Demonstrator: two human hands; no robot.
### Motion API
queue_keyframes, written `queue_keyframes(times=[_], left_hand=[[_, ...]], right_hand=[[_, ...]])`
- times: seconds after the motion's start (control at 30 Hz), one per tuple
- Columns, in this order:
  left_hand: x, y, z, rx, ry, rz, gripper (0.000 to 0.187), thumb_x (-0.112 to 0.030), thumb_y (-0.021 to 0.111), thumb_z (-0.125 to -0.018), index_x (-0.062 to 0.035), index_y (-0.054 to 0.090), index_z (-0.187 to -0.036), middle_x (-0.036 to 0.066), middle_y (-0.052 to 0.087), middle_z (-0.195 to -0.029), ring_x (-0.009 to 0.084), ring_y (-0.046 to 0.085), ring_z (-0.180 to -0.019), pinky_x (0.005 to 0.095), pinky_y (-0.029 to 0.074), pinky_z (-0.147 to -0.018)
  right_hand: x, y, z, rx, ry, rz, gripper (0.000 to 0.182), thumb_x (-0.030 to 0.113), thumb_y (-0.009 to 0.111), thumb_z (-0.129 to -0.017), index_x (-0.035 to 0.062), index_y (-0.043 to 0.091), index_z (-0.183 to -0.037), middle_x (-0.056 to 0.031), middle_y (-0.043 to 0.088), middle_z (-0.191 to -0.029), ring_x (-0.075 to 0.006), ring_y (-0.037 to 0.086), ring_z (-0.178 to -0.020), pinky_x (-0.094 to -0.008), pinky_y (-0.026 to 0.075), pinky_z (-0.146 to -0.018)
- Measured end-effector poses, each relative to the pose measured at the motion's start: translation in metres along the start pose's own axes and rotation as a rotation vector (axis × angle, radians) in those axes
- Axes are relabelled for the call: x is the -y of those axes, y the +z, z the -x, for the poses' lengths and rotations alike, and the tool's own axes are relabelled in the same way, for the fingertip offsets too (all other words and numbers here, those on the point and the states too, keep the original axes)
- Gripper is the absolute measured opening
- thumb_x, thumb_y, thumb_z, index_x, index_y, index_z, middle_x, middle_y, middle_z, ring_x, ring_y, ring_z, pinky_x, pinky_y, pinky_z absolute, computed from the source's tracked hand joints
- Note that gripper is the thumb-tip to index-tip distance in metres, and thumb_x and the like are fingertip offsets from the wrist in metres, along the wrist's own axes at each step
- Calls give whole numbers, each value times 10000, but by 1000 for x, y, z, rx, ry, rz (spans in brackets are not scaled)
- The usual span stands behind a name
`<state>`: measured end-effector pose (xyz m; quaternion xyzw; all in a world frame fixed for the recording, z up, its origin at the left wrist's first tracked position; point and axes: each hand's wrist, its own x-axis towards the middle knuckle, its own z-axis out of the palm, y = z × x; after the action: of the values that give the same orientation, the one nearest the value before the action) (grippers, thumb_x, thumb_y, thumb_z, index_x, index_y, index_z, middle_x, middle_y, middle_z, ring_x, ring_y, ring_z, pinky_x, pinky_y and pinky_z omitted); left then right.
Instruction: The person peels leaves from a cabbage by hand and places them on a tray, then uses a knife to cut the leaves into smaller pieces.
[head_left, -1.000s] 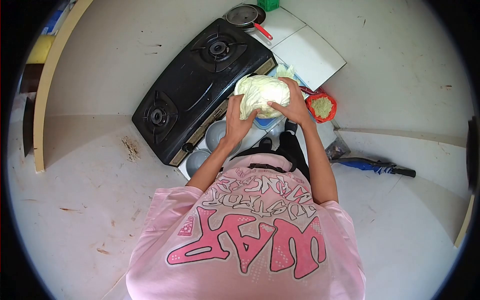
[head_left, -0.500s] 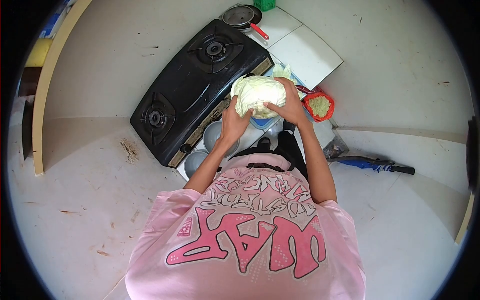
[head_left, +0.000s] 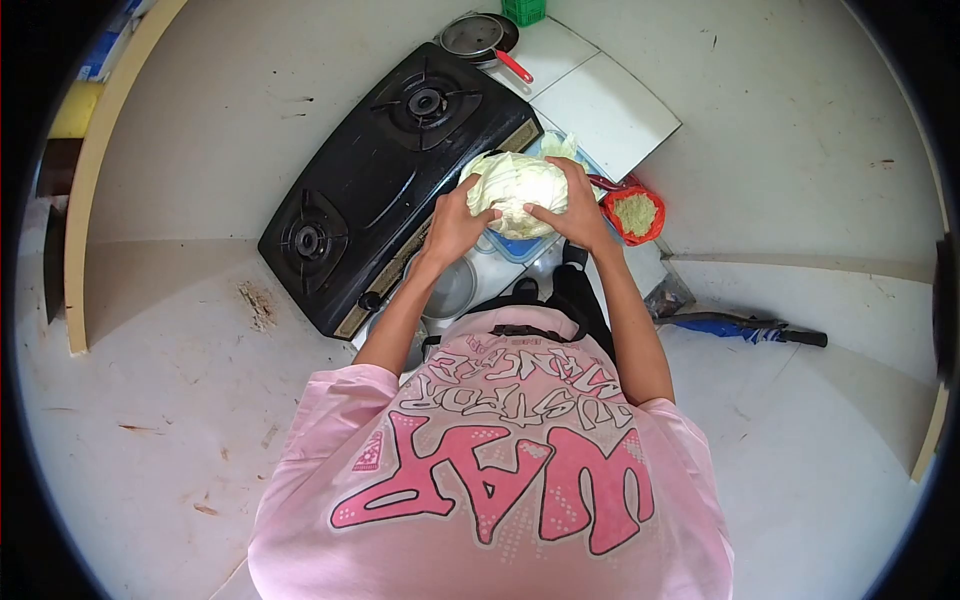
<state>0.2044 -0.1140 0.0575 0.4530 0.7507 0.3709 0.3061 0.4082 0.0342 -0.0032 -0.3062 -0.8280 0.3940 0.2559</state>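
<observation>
A large pale green cabbage (head_left: 520,188) is held between both hands, above a blue tray (head_left: 518,248). My left hand (head_left: 458,222) grips its left side, the thumb on the near face. On the right side, my right hand (head_left: 580,208) wraps round it with the thumb on the front. Loose pale leaves (head_left: 558,146) lie on the tray just beyond the cabbage. Part of the tray is hidden under the cabbage and hands.
A black two-burner stove (head_left: 390,170) stands at the left. Metal bowls (head_left: 452,288) sit near my left forearm. A red bag (head_left: 634,214) with green contents is at the right. Beyond are a red-handled strainer (head_left: 472,37), a green basket (head_left: 524,10) and a blue umbrella (head_left: 735,326).
My left hand has shifted up and left along the cabbage, and the cabbage has turned slightly. My right hand keeps nearly the same hold.
</observation>
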Motion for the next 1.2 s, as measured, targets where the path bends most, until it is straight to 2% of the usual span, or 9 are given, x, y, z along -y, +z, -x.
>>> queue_keyframes(times=[0.1,0.2,0.3,0.37,0.5,0.67,0.77,1.0,1.2], left_hand=[[-12,-8,-4,31,19,-27,618,-76,864,-852,87,633,-1402,338,754,-1149,417,776,-1094,431,590,-941],[-6,-8,-9,62,-34,89,610,-71,845,-860,84,627,-1408,315,760,-1181,419,767,-1124,429,588,-972],[-6,-10,-10,72,28,3,641,-100,843,-855,77,613,-1426,318,758,-1192,430,759,-1142,434,590,-985],[3,-6,-10,44,47,-46,666,-123,845,-846,86,603,-1430,337,752,-1181,435,760,-1135,442,592,-981],[-20,-6,-3,22,12,-147,690,-156,859,-832,117,598,-1410,371,741,-1159,446,761,-1121,455,596,-972],[6,6,-2,-62,53,-9,675,-143,867,-827,136,604,-1383,365,743,-1167,443,763,-1120,456,600,-972],[4,8,-1,-76,61,6,676,-130,874,-821,132,608,-1383,359,745,-1175,439,763,-1124,450,601,-977],[2,6,-1,-38,-3,-51,712,-111,896,-793,125,602,-1397,350,747,-1189,422,761,-1144,441,601,-989],[11,0,-9,32,-83,-46,604,-103,926,-754,84,706,-1285,301,772,-1186,395,773,-1131,435,599,-984]], right_hand=[[2,0,0,3,19,6,930,399,950,-797,26,504,-1522,-239,530,-1501,-404,533,-1410,-481,441,-1192],[4,-1,1,4,10,-8,947,402,958,-784,24,502,-1523,-241,533,-1497,-410,532,-1409,-485,441,-1191],[5,1,2,-7,0,-2,964,404,966,-772,26,501,-1526,-240,534,-1497,-414,523,-1419,-490,435,-1197],[7,0,2,-12,-5,-8,970,402,971,-766,30,500,-1529,-238,531,-1502,-414,516,-1427,-493,429,-1204],[13,-2,1,29,31,5,1022,407,991,-736,42,484,-1544,-230,511,-1522,-413,494,-1449,-494,418,-1221],[21,-10,-3,128,89,5,1093,423,1016,-690,46,468,-1557,-219,492,-1536,-410,475,-1464,-492,412,-1231],[15,-4,-2,111,81,-23,1103,422,1022,-681,41,466,-1555,-218,485,-1539,-407,475,-1463,-492,410,-1232],[22,-4,3,104,66,-17,1071,400,1010,-710,41,460,-1555,-218,468,-1546,-400,447,-1479,-484,389,-1245],[16,2,9,46,13,6,1005,325,983,-724,44,473,-1542,-213,487,-1529,-407,451,-1467,-482,383,-1247]])
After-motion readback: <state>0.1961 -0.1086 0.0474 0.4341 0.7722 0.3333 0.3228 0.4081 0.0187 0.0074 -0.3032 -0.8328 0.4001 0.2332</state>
